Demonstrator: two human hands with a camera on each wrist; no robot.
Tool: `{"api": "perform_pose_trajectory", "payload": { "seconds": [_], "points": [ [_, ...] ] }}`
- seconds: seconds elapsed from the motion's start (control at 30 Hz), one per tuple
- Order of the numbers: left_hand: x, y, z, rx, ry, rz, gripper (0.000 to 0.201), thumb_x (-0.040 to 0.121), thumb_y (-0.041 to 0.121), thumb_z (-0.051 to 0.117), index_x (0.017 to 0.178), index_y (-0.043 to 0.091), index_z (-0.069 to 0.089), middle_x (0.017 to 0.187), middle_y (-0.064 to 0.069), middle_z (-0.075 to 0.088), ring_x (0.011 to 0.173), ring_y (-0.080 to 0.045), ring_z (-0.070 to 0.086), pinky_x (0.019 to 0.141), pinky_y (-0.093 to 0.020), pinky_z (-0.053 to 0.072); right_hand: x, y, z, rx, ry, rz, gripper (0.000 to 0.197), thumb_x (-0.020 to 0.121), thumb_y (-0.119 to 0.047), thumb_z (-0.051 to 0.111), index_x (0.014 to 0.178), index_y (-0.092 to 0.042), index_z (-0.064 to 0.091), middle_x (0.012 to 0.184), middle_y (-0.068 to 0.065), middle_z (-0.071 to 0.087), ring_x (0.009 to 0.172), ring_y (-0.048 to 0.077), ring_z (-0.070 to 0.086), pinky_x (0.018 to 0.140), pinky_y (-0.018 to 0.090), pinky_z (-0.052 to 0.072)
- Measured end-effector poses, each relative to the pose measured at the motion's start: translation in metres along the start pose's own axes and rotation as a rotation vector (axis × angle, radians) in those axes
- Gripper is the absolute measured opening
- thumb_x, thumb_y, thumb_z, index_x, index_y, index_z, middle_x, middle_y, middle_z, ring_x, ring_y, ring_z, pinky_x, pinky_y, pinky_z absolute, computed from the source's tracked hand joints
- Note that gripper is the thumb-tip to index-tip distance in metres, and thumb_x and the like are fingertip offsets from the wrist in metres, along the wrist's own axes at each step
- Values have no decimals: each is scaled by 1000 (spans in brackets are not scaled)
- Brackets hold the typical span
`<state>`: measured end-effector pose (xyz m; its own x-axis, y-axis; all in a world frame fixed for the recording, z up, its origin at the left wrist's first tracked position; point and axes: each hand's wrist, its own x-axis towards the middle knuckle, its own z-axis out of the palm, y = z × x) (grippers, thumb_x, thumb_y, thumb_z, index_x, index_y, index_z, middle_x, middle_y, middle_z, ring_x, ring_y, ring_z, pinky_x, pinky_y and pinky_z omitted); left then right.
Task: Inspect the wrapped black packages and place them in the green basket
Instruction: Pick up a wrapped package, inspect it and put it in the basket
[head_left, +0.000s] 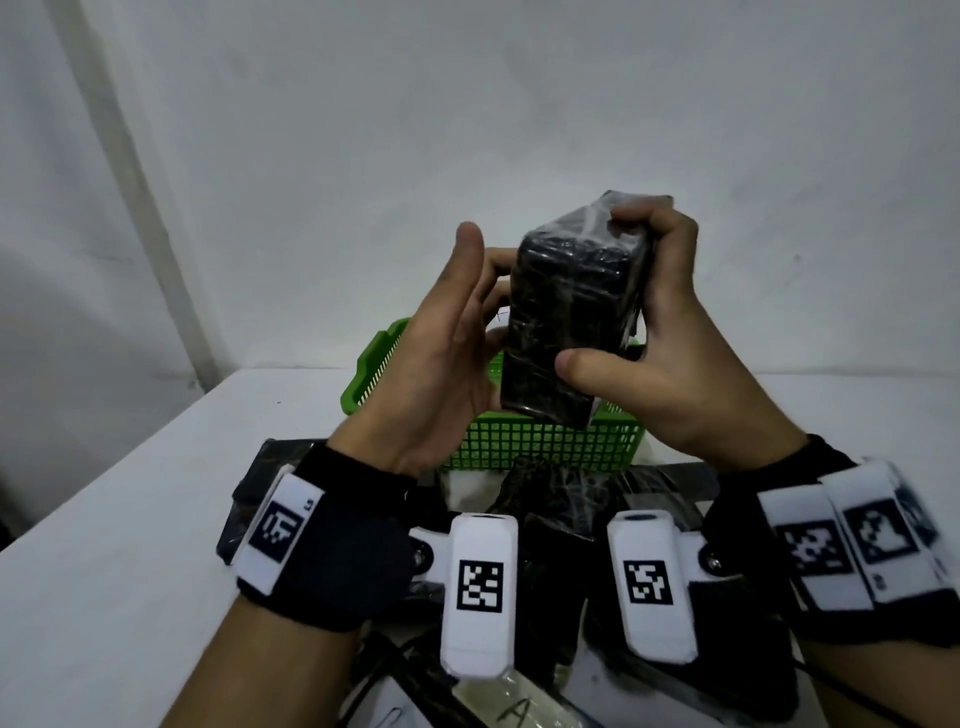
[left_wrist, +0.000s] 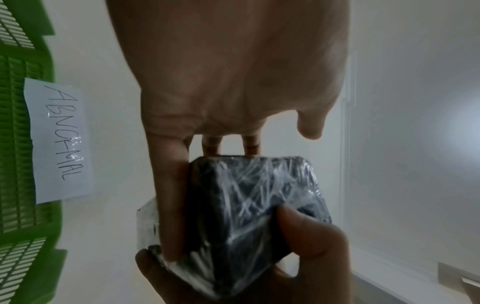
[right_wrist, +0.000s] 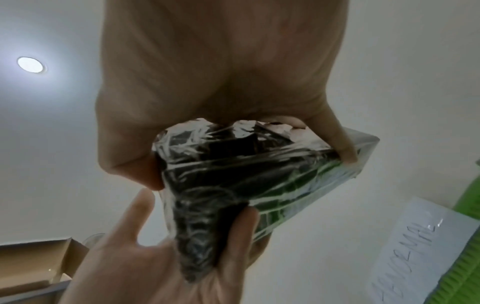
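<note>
Nearest the wearer, several more black plastic-wrapped packages (head_left: 561, 499) lie in a loose cluster on the white table (head_left: 104, 519), partly hidden under both wrists. Each wrist carries a black strap with white marker-printed camera blocks.

Above that cluster, both hands hold one black rectangular package wrapped in clear crinkled film (head_left: 571, 306) upright in the air, over the near edge of the basket. The right hand (head_left: 670, 353) clamps it: thumb pressed across the lower front face, fingers curled over the top far corner. The left hand (head_left: 441, 353) sits against the package's left side; its thumb stands free and straight, while its fingers reach behind the package and press the far face. In the left wrist view those fingers (left_wrist: 171, 197) lie straight along the film.

Just beyond the hands, the green plastic lattice basket (head_left: 545, 447) rests on the table. A white paper label handwritten "ABNORMAL" (left_wrist: 61, 139) is fixed to its outer side.

Farthest back stands a plain white wall (head_left: 519, 104).
</note>
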<state>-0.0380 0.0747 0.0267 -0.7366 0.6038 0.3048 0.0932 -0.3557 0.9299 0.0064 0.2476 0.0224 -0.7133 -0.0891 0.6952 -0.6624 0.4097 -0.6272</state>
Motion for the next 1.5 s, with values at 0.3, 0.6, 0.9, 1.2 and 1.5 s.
{"api": "perform_pose_trajectory", "payload": {
  "seconds": [0.3, 0.6, 0.9, 1.2, 1.5],
  "points": [
    [-6, 7, -23, -113, -95, -237, 55, 74, 41, 69, 122, 14, 68, 132, -19, 61, 124, -34, 56, 91, -47, 50, -10, -3, -5, -115, -204, -4, 100, 60, -41, 89, 141, -47, 31, 168, -8, -2, 157, 17, 5, 117, 53, 37],
    [0, 3, -14, 29, -61, 3, 71, 54, 17, 71, 121, 12, 47, 121, -11, 53, 83, -18, 65, 67, -32, 56, 3, -3, -15, 416, 127, 552, 100, 64, -70, 70, 153, -43, 31, 150, -8, 52, 126, 20, 59, 99, 59, 49],
    [-3, -2, -15, 306, -114, 34, 64, 60, 15, 68, 121, 27, 54, 131, 3, 58, 99, -12, 67, 73, -28, 55, 2, -4, 3, 454, 326, 502, 80, 69, -30, 74, 141, -24, 38, 96, -8, 73, 80, 11, 75, 59, 26, 58],
    [4, -13, -18, 459, 139, -208, 36, 89, 25, 71, 121, 22, 55, 101, -4, 74, 65, -17, 69, 54, -26, 51, -1, -4, -11, 299, 460, 385, 90, 74, -14, 85, 139, -32, 26, 124, 2, 62, 105, 10, 69, 69, 22, 59],
    [10, -30, -29, 426, 367, -26, 35, 92, -10, 56, 107, 20, 63, 107, -12, 66, 91, -17, 68, 74, -22, 60, -7, -13, -34, 726, -2, 548, 116, 41, -58, 96, 142, -22, 52, 132, 6, 66, 123, 39, 62, 75, 61, 58]
  ]
}}
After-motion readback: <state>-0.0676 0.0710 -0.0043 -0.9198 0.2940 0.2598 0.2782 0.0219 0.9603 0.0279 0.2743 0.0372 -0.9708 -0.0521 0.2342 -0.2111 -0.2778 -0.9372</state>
